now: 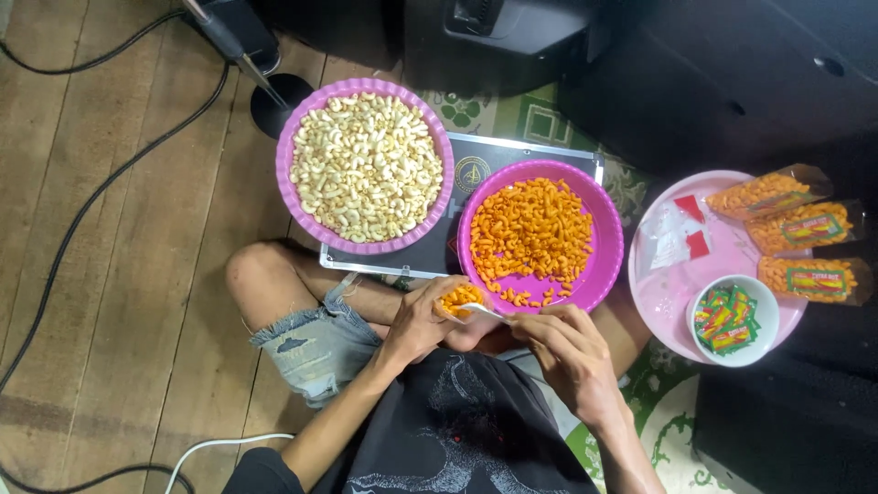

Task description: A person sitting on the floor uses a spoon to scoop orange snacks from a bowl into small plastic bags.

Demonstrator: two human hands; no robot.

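Head view: the left hand was curled closed around a small clear bag of orange snacks, held just below the rim of the magenta bowl of orange snacks. The right hand was partly closed, its fingers pinching a white spoon whose tip touched the bag's mouth. A purple bowl of pale snacks stood beside it. A pink tray carried three filled packets and a white cup of sachets.
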